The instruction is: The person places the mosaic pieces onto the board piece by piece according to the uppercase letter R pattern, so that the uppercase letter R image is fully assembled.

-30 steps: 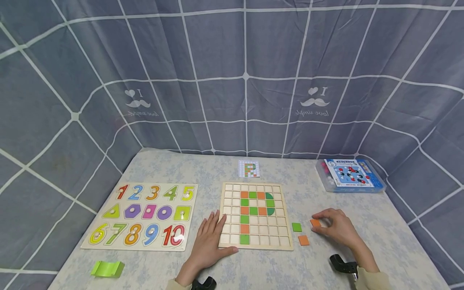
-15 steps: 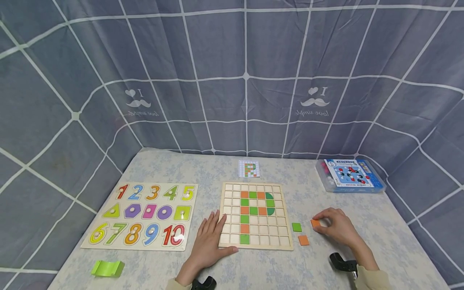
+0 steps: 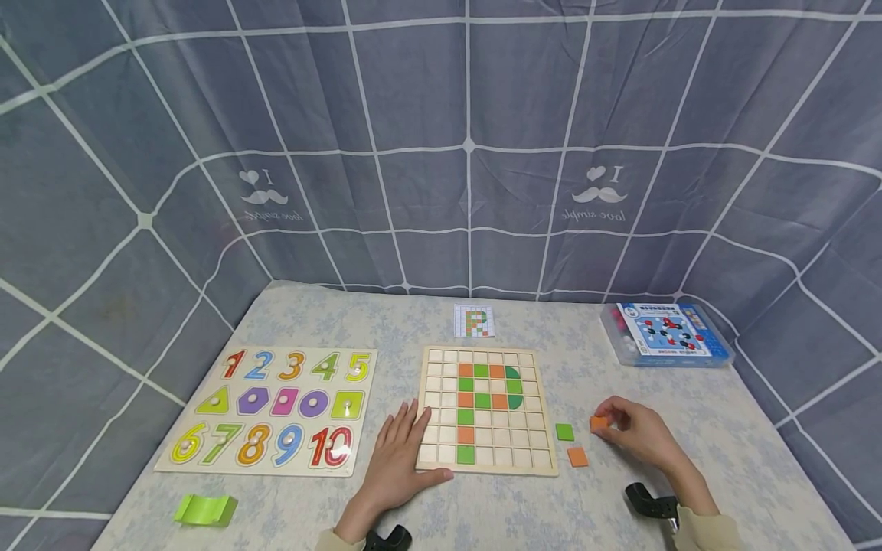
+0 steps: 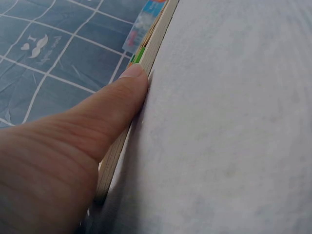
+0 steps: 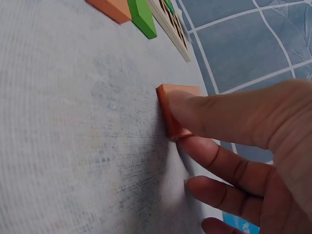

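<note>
A wooden grid board (image 3: 496, 457) lies mid-table, with orange and green tiles forming a letter P in its cells. My left hand (image 3: 396, 463) rests at the board's left edge, fingers straight, the thumb along the near edge; in the left wrist view the thumb (image 4: 112, 109) touches the board's side. To the right, my right hand (image 3: 637, 432) pinches an orange square tile (image 5: 165, 114) between thumb and fingers, at or just above the table. Between that hand and the board lie a green square tile (image 3: 565, 432) and another orange square tile (image 3: 577, 457).
A pattern card (image 3: 474, 321) showing a coloured P lies behind the board. On the left is a number and shape puzzle (image 3: 265, 409), with a green curved block (image 3: 205, 511) in front of it. A plastic box (image 3: 666, 334) stands at the back right.
The right hand's fingers shift slightly around the orange tile, which stays almost in place. The left hand and the board have not moved.
</note>
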Available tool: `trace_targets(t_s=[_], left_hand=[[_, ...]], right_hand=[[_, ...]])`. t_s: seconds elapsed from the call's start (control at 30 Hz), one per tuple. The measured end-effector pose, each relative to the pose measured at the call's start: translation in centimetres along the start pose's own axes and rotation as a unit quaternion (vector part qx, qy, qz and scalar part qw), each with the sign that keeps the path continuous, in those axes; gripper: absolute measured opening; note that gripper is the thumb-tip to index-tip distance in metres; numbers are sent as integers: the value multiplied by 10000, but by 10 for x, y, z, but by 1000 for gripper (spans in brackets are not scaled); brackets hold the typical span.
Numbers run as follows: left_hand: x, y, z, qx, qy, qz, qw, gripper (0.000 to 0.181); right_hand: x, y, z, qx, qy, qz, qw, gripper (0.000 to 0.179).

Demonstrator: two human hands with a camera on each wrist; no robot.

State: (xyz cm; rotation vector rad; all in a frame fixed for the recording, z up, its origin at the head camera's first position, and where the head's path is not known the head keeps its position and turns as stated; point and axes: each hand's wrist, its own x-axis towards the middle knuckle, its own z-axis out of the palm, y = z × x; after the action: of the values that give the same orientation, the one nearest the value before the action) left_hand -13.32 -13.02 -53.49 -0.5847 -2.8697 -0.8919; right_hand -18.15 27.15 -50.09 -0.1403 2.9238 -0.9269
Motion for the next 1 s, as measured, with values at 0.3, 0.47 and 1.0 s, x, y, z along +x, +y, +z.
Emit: trace_targets(t_s=[0.3, 0.47, 1.0], left_hand=[[0, 1, -1, -52, -25, -53, 10000, 98], [0, 1, -1, -68, -6, -37, 10000, 98], [0, 0, 0, 32, 35, 19, 10000, 97]], right_hand=[[2, -10, 2, 418, 211, -274, 9985, 13], [7, -23, 5, 603, 289, -534, 9963, 10], [29, -76, 33, 1006, 117, -1301, 9863, 11]])
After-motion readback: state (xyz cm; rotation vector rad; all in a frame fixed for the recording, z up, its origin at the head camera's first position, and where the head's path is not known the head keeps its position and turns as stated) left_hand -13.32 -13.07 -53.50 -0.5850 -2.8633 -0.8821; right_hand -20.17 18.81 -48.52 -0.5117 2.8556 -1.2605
